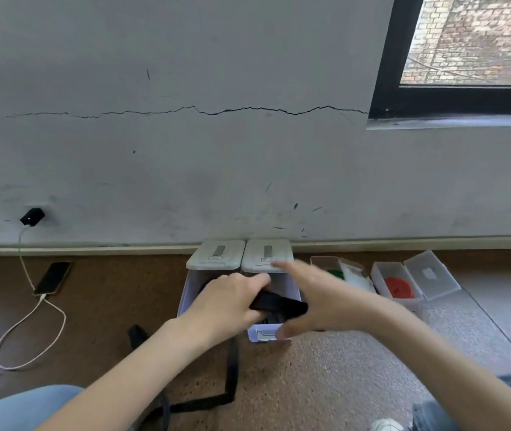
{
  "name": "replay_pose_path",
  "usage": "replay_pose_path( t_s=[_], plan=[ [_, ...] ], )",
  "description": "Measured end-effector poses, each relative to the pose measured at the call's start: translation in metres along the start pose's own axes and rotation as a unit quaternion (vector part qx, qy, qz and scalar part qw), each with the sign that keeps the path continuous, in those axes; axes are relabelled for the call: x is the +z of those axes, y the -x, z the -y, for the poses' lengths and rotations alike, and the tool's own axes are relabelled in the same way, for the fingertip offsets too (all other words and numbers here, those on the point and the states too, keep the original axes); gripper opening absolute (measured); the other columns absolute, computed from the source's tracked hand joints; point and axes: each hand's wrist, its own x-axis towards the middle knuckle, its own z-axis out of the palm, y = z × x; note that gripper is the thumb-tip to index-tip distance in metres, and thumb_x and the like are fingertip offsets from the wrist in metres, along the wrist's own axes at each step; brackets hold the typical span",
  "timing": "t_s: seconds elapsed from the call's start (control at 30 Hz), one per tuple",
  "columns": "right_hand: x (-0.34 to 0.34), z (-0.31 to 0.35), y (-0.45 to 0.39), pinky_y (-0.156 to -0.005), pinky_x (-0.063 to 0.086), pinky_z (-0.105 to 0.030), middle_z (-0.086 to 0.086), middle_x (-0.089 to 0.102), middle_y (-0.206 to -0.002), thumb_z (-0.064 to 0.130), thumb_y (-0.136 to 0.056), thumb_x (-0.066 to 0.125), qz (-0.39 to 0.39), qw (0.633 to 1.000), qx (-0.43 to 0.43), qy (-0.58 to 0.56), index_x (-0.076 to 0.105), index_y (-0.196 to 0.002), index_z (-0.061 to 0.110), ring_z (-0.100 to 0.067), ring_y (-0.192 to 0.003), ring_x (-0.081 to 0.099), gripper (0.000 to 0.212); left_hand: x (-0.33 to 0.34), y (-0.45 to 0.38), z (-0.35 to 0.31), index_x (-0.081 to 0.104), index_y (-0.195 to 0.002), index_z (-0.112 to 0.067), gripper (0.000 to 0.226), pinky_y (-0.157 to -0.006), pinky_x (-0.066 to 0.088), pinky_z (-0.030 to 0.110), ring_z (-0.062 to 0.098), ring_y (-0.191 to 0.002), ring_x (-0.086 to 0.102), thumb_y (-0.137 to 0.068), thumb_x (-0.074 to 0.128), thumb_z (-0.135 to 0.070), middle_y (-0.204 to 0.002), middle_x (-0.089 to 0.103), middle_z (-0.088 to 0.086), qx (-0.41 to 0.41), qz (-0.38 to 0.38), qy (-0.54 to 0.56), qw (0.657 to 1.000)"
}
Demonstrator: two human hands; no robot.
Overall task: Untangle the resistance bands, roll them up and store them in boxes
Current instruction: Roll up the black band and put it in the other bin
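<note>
Head view: far to the left of both hands, a phone (52,278) is left on the floor, tethered by a pale cable (27,331) to a black charger (32,216) on the wall (kept well apart from the work, presumably so it is not disturbed). Nearer, below the left forearm, a loose black band (231,368) is trailed across the carpet, not yet rolled. The left hand (232,298) is curled around a bundled black resistance band (279,303), which is held over the open twin box (185,293), its two lids (217,255) tipped back against the wall; the bundle is judged to be gripped tightly so that the roll does not spring apart while it is lowered in. The right hand (313,300) is blurred, its fingers spread and straight just beside the bundle, grasping nothing; whether the band is touched by it cannot be told. It appears placed to guide or press the roll down. To the right of that hand, small clear boxes are seen open, one with a green roll (335,273), one with a red roll (399,287), apparently already stored.
</note>
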Motion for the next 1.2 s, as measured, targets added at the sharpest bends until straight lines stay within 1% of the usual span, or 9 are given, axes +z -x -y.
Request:
replay_pose_path(
  t_s=[0.13, 0.27, 0.43, 0.57, 0.67, 0.8, 0.93, 1.03, 1.2],
  plan=[
    [0.017, -0.003, -0.013, -0.063, 0.048, -0.029, -0.003, 0.064, -0.084, 0.031, -0.079, 0.070, -0.016, 0.999, 0.015, 0.034, 0.064, -0.095, 0.010, -0.018, -0.074, 0.059, 0.027, 0.019, -0.004, 0.006, 0.042, -0.080, -0.028, 0.017, -0.055, 0.031, 0.023, 0.013, -0.072, 0.055, -0.084, 0.058, -0.027, -0.071, 0.053, -0.009, -0.004, -0.005, 0.040, 0.999],
    [-0.003, 0.005, -0.006, -0.048, 0.039, -0.014, -0.004, 0.060, -0.065, 0.033, -0.080, 0.069, -0.008, 0.993, -0.032, -0.112, 0.065, -0.080, 0.013, -0.003, -0.051, 0.050, 0.020, 0.043, -0.003, 0.019, 0.049, -0.067, -0.028, 0.024, -0.058, 0.039, 0.013, 0.000, -0.063, 0.053, -0.083, 0.064, -0.017, -0.066, 0.055, -0.011, -0.057, 0.066, 0.217, 0.972],
    [-0.040, -0.004, 0.009, -0.059, 0.038, -0.030, -0.001, 0.051, -0.055, 0.028, -0.080, 0.070, -0.170, 0.878, -0.056, -0.444, 0.060, -0.070, 0.012, -0.019, -0.057, 0.045, 0.021, 0.061, 0.014, 0.043, 0.055, -0.060, -0.022, 0.031, -0.077, 0.046, 0.026, 0.013, -0.074, 0.062, -0.091, 0.055, -0.025, -0.074, 0.064, -0.002, -0.123, 0.181, 0.216, 0.952],
    [-0.039, -0.029, 0.007, -0.054, 0.041, -0.020, 0.001, 0.059, -0.067, 0.030, -0.080, 0.070, -0.041, 0.989, 0.115, -0.082, 0.060, -0.080, 0.012, -0.012, -0.057, 0.052, 0.021, 0.013, 0.000, 0.041, 0.063, -0.052, -0.021, 0.051, -0.089, 0.046, 0.035, 0.009, -0.072, 0.065, -0.098, 0.042, -0.028, -0.064, 0.067, -0.003, -0.161, -0.026, 0.323, 0.932],
    [-0.025, -0.030, 0.009, -0.082, 0.049, -0.022, 0.006, 0.059, -0.104, 0.034, -0.075, 0.075, 0.035, 0.994, 0.106, -0.011, 0.054, -0.108, 0.023, -0.009, -0.094, 0.058, 0.040, -0.022, -0.003, 0.030, 0.050, -0.062, -0.025, 0.033, -0.072, 0.048, 0.033, 0.011, -0.056, 0.058, -0.090, 0.045, -0.010, -0.053, 0.059, -0.002, -0.078, -0.118, 0.322, 0.936],
    [-0.021, -0.018, 0.012, -0.100, 0.036, -0.015, 0.023, 0.050, -0.131, 0.043, -0.060, 0.084, 0.039, 0.956, 0.003, -0.290, 0.040, -0.129, 0.043, 0.009, -0.120, 0.046, 0.082, -0.017, -0.008, 0.008, 0.051, -0.078, -0.023, 0.016, -0.065, 0.038, 0.031, 0.022, -0.079, 0.059, -0.091, 0.048, -0.015, -0.078, 0.063, 0.001, -0.063, -0.058, 0.159, 0.983],
    [-0.026, -0.015, 0.012, -0.101, 0.042, -0.022, 0.016, 0.058, -0.128, 0.041, -0.059, 0.083, -0.022, 0.927, -0.036, -0.373, 0.044, -0.129, 0.035, 0.001, -0.119, 0.053, 0.081, -0.017, -0.013, 0.011, 0.046, -0.085, -0.017, 0.011, -0.062, 0.035, 0.034, 0.028, -0.083, 0.057, -0.095, 0.046, -0.021, -0.079, 0.059, 0.004, -0.092, -0.072, 0.091, 0.989],
    [-0.021, -0.009, 0.006, -0.101, 0.038, -0.017, 0.016, 0.056, -0.128, 0.047, -0.061, 0.078, -0.046, 0.958, -0.023, -0.283, 0.045, -0.132, 0.032, 0.006, -0.117, 0.051, 0.080, -0.009, -0.012, 0.004, 0.036, -0.086, -0.017, 0.013, -0.061, 0.033, 0.031, 0.032, -0.084, 0.058, -0.092, 0.047, -0.017, -0.084, 0.059, 0.010, -0.071, -0.037, 0.012, 0.997],
    [0.016, 0.005, -0.008, -0.052, 0.035, -0.014, 0.001, 0.060, -0.075, 0.019, -0.084, 0.062, -0.049, 0.998, 0.001, -0.041, 0.059, -0.090, 0.011, -0.012, -0.065, 0.054, 0.010, 0.004, -0.013, -0.004, 0.041, -0.086, -0.021, 0.013, -0.059, 0.037, 0.027, 0.021, -0.078, 0.058, -0.091, 0.052, -0.023, -0.074, 0.052, -0.003, -0.052, 0.031, 0.078, 0.995]
  ],
)
